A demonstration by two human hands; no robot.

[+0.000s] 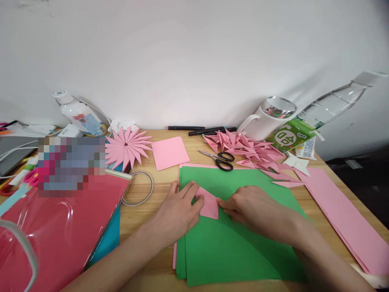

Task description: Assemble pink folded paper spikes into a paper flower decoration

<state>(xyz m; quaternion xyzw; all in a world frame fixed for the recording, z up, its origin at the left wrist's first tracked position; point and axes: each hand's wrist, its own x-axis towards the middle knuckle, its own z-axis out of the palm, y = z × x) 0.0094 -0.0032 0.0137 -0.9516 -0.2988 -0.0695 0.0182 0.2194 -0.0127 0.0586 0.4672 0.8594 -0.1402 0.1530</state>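
A paper-craft desk (165, 176) by a wall (182, 61) is indicated by folded paper (209, 204), scissors (216, 156), pens (187, 128) and a mug (257, 122).

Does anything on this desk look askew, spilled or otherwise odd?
Nothing visible looks spilled. The green paper stack is askew: its sheets step out unevenly along the left edge, with pink paper peeking from beneath. A pixelated patch obscures things at left.

White bottle (83, 117): red brand lettering, too small to read; a square code below it
White charger (71, 132): dark lettering, perhaps beginning with "A"; rest unclear
Green packet (285, 138): large tilted characters, not surely legible
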